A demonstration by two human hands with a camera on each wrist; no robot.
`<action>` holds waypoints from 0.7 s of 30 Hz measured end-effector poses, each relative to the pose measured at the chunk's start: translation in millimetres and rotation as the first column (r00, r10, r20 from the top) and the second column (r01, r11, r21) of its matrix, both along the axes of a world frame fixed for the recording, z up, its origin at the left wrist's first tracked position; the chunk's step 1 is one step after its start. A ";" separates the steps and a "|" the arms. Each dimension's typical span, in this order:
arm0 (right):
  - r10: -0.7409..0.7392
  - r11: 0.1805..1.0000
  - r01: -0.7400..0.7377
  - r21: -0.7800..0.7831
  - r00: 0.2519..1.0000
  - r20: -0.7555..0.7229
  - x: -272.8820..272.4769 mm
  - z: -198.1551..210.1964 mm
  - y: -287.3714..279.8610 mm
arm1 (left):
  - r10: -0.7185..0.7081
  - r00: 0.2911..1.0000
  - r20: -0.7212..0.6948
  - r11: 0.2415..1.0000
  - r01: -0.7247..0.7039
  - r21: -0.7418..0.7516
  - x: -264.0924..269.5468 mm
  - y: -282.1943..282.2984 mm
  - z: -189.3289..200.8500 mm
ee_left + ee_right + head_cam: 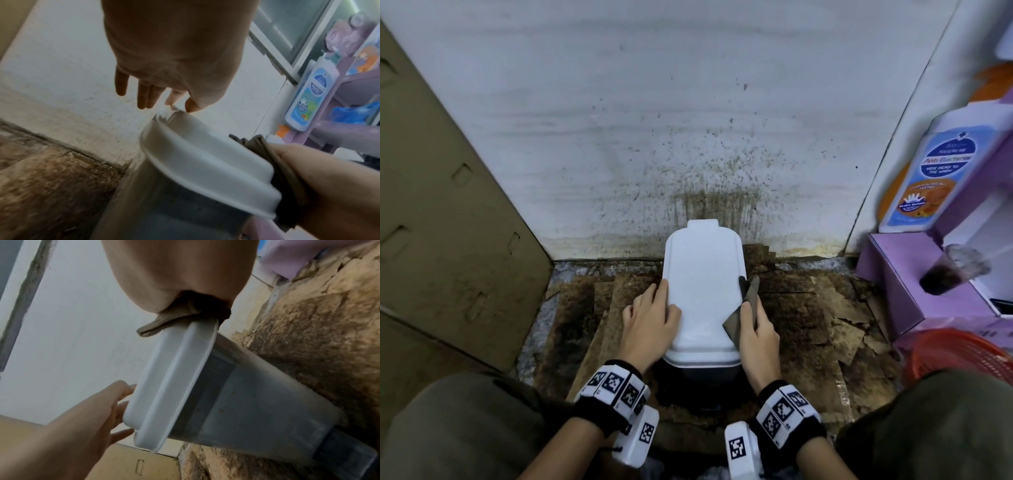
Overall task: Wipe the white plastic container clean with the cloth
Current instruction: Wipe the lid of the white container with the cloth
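The white plastic container (703,291) stands upright on stained cardboard, close to the wall; it has a white lid over a translucent grey body (246,410). My left hand (657,308) lies against the lid's left edge with fingers straight and the thumb on top. My right hand (753,322) grips a folded grey-brown cloth (734,325) and presses it on the lid's right edge. In the left wrist view the cloth (273,159) sits bunched between the right hand (329,186) and the lid (195,154). From the right wrist the cloth (185,316) pokes out under the palm onto the lid's rim.
A spattered white wall (688,120) rises just behind the container. A cardboard panel (448,222) leans at the left. To the right are purple boxes (914,284), a blue-labelled wash bottle (935,171), a cup with dark drink (952,274) and a red basket (959,353).
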State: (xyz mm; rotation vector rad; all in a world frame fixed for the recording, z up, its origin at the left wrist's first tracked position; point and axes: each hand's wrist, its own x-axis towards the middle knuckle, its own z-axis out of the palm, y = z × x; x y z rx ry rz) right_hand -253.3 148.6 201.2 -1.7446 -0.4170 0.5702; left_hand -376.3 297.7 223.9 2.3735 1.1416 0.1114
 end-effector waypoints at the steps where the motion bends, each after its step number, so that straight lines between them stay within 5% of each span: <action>1: -0.003 1.000 0.003 0.010 1.000 -0.012 -0.2 0.5 -0.2 | 0.011 1.000 0.007 1.000 -0.012 0.016 0.5 0.0 0.7; 13: 0.021 0.993 -0.012 0.114 0.997 -0.079 -14.5 -4.3 12.4 | -0.152 0.959 0.240 0.984 0.124 0.127 10.6 -5.8 4.2; 17: 0.087 0.978 -0.024 0.209 0.950 -0.300 -17.9 -9.1 20.8 | -0.158 0.947 0.280 0.986 0.134 0.104 14.1 -4.5 1.5; 21: 0.219 0.949 -0.046 0.312 0.808 -0.547 -21.2 -5.8 25.5 | -0.123 0.932 0.342 0.992 0.121 0.026 10.5 -2.2 -4.1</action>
